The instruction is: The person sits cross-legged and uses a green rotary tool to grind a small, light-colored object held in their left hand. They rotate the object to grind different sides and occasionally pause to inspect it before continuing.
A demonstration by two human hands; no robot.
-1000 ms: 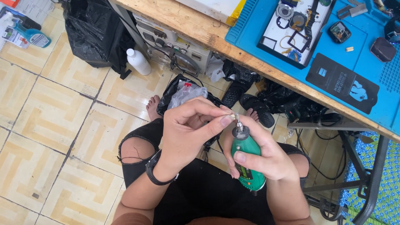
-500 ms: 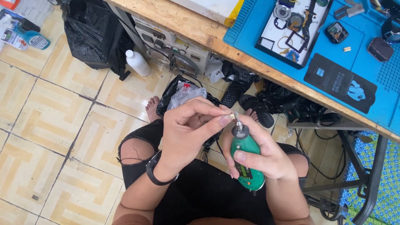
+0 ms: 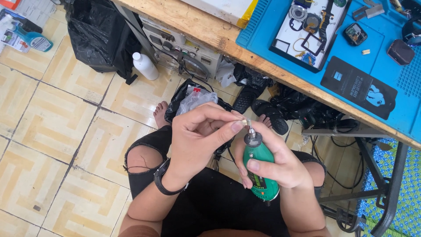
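My right hand (image 3: 280, 164) grips a green handheld rotary tool (image 3: 259, 167), held upright over my lap with its metal chuck pointing up. My left hand (image 3: 195, 134) is beside it, thumb and forefinger pinching a tiny pale bit (image 3: 242, 120) right at the tool's tip. A black wrist strap (image 3: 165, 182) sits on my left wrist. I am seated, wearing black clothing with a torn knee.
A wooden bench (image 3: 210, 30) with a blue work mat (image 3: 394, 87) runs along the upper right, carrying a tray of small watch parts (image 3: 307, 30) and a dark card (image 3: 359, 87). Below it lie a white bottle (image 3: 145, 66), black bags, sandals and cables on the tiled floor.
Both hands stay together at the tool's tip; the left fingers have shifted slightly on the small bit. The view has tilted a little.
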